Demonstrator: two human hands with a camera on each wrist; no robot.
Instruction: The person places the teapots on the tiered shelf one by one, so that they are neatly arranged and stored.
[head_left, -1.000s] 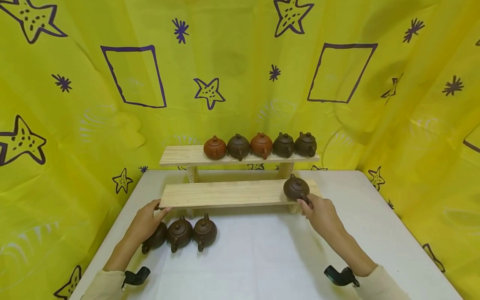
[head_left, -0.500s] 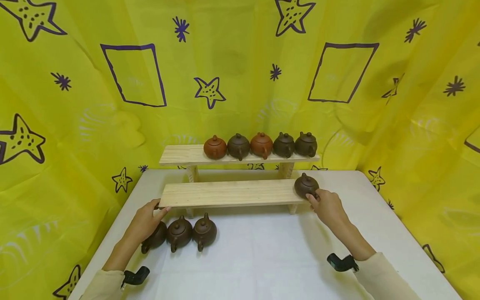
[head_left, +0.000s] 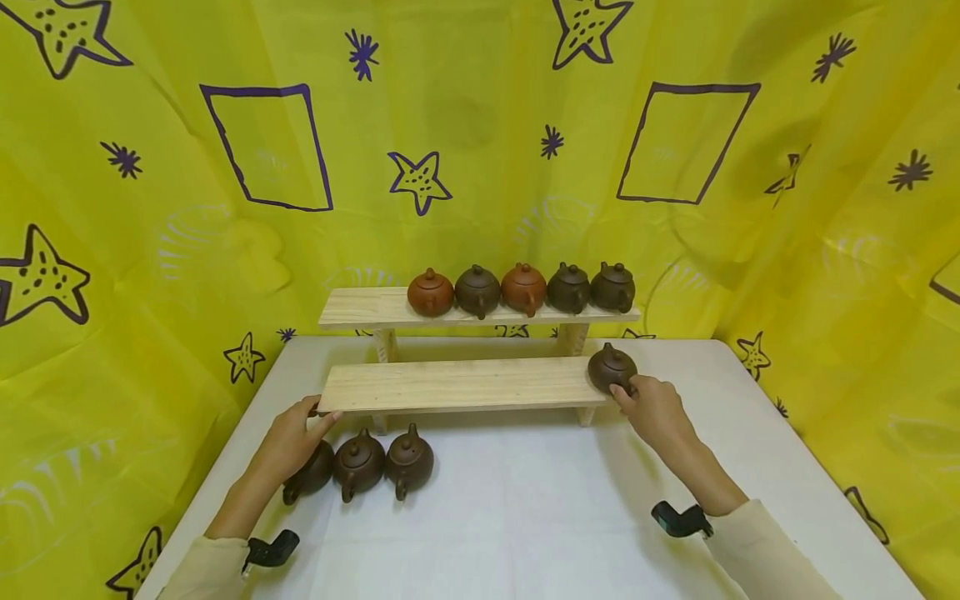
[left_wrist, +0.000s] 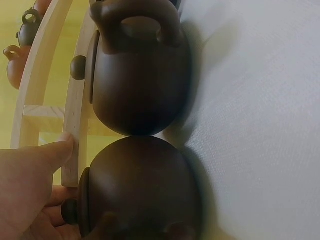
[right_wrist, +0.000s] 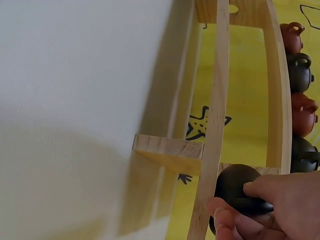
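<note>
At the right end of the lower board, a dark brown teapot (head_left: 611, 369) stands upright with its spout pointing back. My right hand (head_left: 660, 414) pinches its handle; the right wrist view has thumb and fingers around that teapot's handle (right_wrist: 252, 204). My left hand (head_left: 287, 442) grips the front left corner of the two-tier wooden shelf (head_left: 450, 387), thumb on top and fingers at the end. Below that hand, several dark brown teapots sit in a row on the table: one teapot (head_left: 311, 471) partly hidden by the wrist, a middle teapot (head_left: 360, 464) and a right one (head_left: 409, 461).
On the upper board (head_left: 367, 307) several teapots stand side by side, among them a reddish teapot (head_left: 431, 293) and a dark grey-green teapot (head_left: 612, 287). A white cloth (head_left: 510, 517) covers the table. Yellow patterned curtains (head_left: 480, 100) enclose the back and sides.
My right hand has slid the teapot rightward along the lower board to its right end, then stayed there over the last half second. The left hand has kept its place on the shelf corner.
</note>
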